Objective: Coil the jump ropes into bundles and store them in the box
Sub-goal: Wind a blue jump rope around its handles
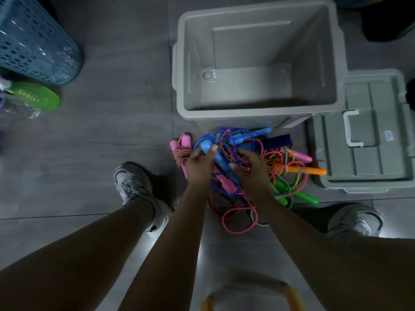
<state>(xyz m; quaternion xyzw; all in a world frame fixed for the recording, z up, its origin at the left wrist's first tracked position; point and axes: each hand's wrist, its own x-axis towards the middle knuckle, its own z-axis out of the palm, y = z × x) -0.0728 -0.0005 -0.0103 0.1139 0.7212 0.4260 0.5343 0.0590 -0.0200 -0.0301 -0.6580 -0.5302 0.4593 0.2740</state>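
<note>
On the floor before the empty grey box (pixel 258 63), left of the pile, lies a coiled pink-handled rope (pixel 182 151). Left hand (pixel 199 164) grips a light-blue handle (pixel 215 156); right hand (pixel 251 171) curls into the tangled jump ropes (pixel 280 167). Best to draw that blue rope free slowly before coiling.

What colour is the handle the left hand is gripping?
Light blue: the left hand grips a light blue handle, seen in the head view.

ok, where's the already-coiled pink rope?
Head view: the coiled pink rope lies on the floor at the tangled pile's left edge, beside the left hand, in front of the box.
</note>
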